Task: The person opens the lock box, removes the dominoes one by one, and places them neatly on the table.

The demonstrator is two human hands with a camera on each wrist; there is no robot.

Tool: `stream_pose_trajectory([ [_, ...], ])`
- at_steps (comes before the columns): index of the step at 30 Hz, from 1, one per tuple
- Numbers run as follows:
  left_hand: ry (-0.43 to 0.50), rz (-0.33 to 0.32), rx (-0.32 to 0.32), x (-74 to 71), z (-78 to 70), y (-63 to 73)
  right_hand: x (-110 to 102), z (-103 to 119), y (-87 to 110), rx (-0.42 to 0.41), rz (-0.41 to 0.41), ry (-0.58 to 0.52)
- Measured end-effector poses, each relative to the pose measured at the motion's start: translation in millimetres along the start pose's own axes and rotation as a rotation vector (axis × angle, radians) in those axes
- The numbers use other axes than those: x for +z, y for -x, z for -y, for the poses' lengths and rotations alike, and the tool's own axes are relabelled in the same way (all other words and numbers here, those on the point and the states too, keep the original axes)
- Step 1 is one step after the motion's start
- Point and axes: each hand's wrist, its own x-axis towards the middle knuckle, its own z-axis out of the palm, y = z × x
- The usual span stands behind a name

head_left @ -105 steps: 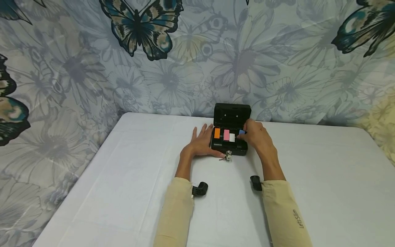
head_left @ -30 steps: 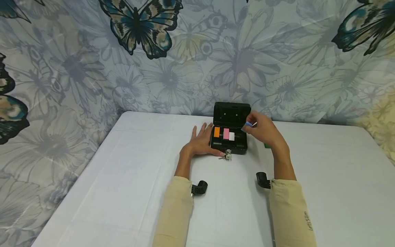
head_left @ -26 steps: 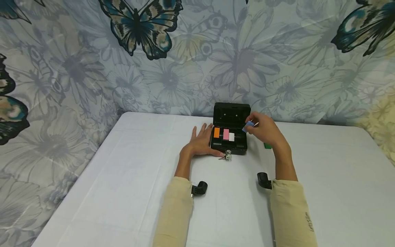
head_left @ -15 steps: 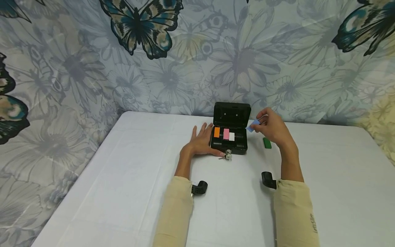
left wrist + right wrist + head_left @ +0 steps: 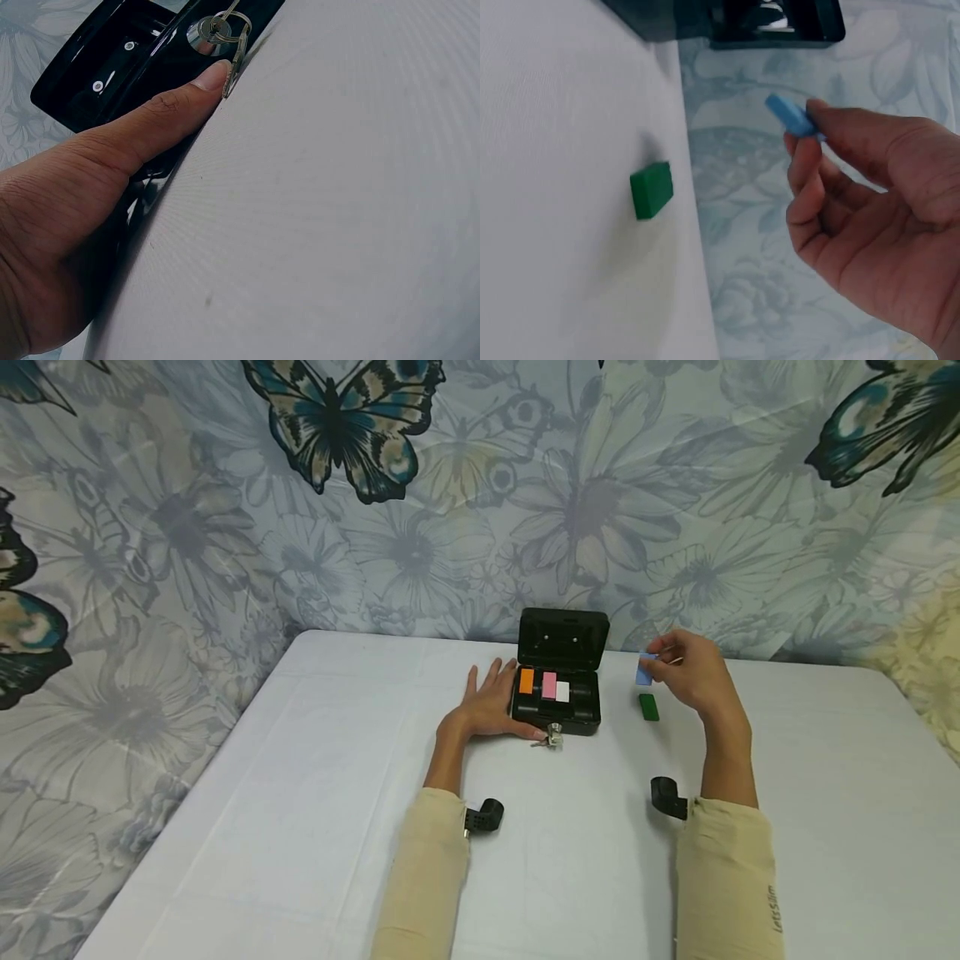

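Note:
My right hand point(image 5: 693, 672) pinches a light blue block point(image 5: 644, 669) between thumb and fingers, to the right of the black cash box; in the right wrist view the blue block point(image 5: 791, 116) stands out from the fingertips. A green block point(image 5: 648, 707) lies on the table just below it. The black box point(image 5: 577, 724) stands with its lid raised, holding an orange block point(image 5: 527, 682), a pink block point(image 5: 550, 685) and a white block point(image 5: 562, 692). My left hand point(image 5: 489, 706) rests spread against the box's left side, its thumb along the front near the lock.
Keys on a ring point(image 5: 238, 45) hang from the lock point(image 5: 206, 36) at the box's front. The white-covered table point(image 5: 315, 793) ends at a wall of butterfly-and-flower fabric point(image 5: 420, 560) close behind the box.
The right hand has lifted the blue block out of the box and carried it rightward, bringing the green block into sight. The left hand has stayed in place.

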Motion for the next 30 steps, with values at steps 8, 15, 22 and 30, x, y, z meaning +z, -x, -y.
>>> stream_pose_trajectory([
  [8,-0.020,0.000,-0.003,0.6,1.4,-1.3,-7,-18,5.6,0.087,0.016,0.117],
  [15,-0.016,0.000,-0.004,-1.5,-2.4,1.7,-9,-37,5.8,0.182,0.139,0.188],
  [22,-0.013,-0.002,0.001,0.9,0.9,-0.9,-8,-43,5.6,0.224,0.236,0.235],
  [30,-0.015,-0.001,-0.001,-0.5,-0.5,-0.9,-11,-39,5.0,0.205,0.303,0.230],
])
